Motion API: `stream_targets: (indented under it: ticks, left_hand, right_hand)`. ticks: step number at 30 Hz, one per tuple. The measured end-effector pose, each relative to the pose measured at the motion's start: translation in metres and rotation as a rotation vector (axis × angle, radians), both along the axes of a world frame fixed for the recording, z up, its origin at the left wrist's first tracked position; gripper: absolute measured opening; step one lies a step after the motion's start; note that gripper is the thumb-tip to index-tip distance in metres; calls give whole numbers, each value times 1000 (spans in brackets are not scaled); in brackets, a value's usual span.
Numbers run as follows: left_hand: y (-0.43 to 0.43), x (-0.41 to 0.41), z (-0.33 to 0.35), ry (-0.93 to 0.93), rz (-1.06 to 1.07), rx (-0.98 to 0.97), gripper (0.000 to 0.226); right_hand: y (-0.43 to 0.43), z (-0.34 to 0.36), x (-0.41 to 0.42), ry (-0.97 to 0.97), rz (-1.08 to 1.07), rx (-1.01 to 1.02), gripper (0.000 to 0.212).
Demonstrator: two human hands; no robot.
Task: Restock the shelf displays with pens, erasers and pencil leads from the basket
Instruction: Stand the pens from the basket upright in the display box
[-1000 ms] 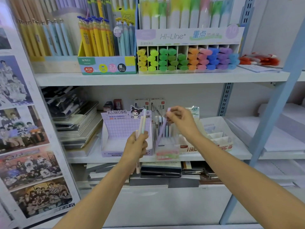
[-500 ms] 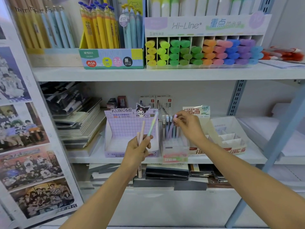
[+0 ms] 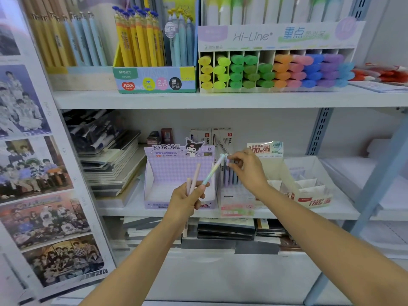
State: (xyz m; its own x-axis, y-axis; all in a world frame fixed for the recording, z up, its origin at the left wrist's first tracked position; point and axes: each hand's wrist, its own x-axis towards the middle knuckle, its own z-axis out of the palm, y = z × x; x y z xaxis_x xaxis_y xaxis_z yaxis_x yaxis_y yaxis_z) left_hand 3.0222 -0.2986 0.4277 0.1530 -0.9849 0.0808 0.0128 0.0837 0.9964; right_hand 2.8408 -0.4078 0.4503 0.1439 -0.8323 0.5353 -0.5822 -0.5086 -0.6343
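Note:
My left hand grips a small bunch of pastel pens, two pinkish ones and a mint-green one that leans right toward the display. My right hand pinches the top of a lilac pen that stands among other pens in the clear pen display box on the middle shelf. The mint pen's tip nearly meets my right fingers. The purple Kuromi display box stands just left of it. No basket is in view.
A white divided display box stands right of the pen box. Stacked notebooks lie at the shelf's left. Highlighters and pencil displays fill the upper shelf. A photo board stands at the left and a blue shelf upright at the right.
My right hand has lowered the lilac pen upright into the clear display box. The mint pen in my left hand has tilted further right, toward my right fingers.

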Motion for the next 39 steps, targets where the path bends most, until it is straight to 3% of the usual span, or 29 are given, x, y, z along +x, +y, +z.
stream_targets:
  ticks: [3,6,8,17,22,26,32,35,39]
  left_hand:
    - [5,0,4,-9,-22,8,16]
    - [10,-4,9,-30,-50,17,16]
    - [15,-10,13,-24,-69,26,17]
    - [21,-15,30,282,65,32,16]
    - [25,-28,42,476,136,-55,6]
    - [28,-34,45,383,143,-59,24]
    - [34,-46,49,94,78,-54,20]
    - [32,-50,43,42,-9,-91,6]
    - [22,-47,39,59,-14,-47,12]
  right_hand:
    - [10,10,-4,-148,56,53,28]
    - [27,23,-9,-413,336,213,29]
    - [39,28,-16,-406,441,265,24]
    - [77,30,-42,-731,399,395,11]
    - [97,27,-47,-535,493,589,13]
    - [103,28,-49,-310,542,660,20]
    - [97,43,-30,-341,443,343,29]
    - [89,43,-20,-216,431,250,25]
    - [78,39,-20,-219,399,233,13]
